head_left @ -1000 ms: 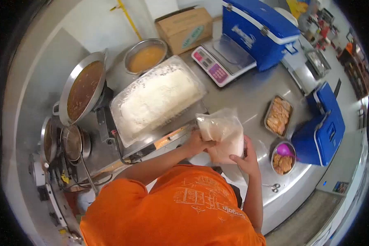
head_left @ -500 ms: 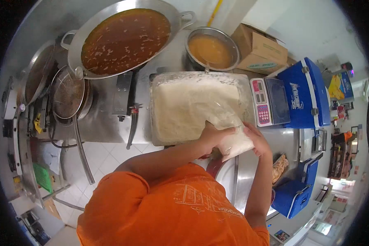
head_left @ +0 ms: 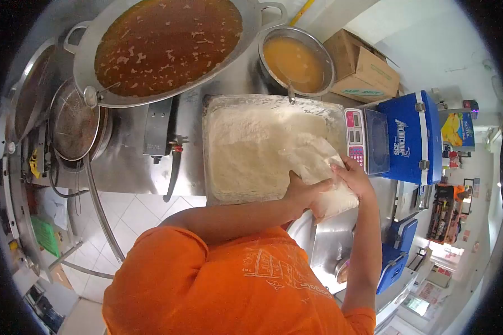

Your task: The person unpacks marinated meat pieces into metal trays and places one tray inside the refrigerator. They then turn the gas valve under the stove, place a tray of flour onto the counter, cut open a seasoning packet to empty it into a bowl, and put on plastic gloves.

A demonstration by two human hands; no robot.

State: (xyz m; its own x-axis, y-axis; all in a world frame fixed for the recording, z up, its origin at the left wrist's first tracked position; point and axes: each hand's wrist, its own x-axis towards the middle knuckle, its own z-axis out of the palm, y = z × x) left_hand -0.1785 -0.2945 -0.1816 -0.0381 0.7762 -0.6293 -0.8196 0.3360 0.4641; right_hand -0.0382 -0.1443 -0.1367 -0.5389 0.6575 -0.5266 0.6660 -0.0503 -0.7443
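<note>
A clear plastic bag of flour-like white powder (head_left: 336, 203) is held tilted over the right front corner of a wide tray (head_left: 208, 151). My left hand (head_left: 306, 193) is closed round the bag's near left side, thumb pointing up. My right hand (head_left: 354, 177) grips its right side, fingers on the upper face. The bag's far end reaches over the tray, above a layer of pale flour-like powder (head_left: 246, 151). Whether powder is flowing from the bag's mouth, I cannot tell.
Behind the tray stand a large wok of reddish-brown liquid (head_left: 167, 50) and a metal bowl of orange-yellow liquid (head_left: 296, 64). To the right are a digital scale (head_left: 355, 139), a blue cooler (head_left: 411, 139) and a cardboard box (head_left: 369, 75). A long-handled strainer (head_left: 75, 120) sits left.
Both hands have shifted slightly rightward with the bag, and the grip looks a little different. The powder in the tray looks more uneven. The camera's view has moved slightly.
</note>
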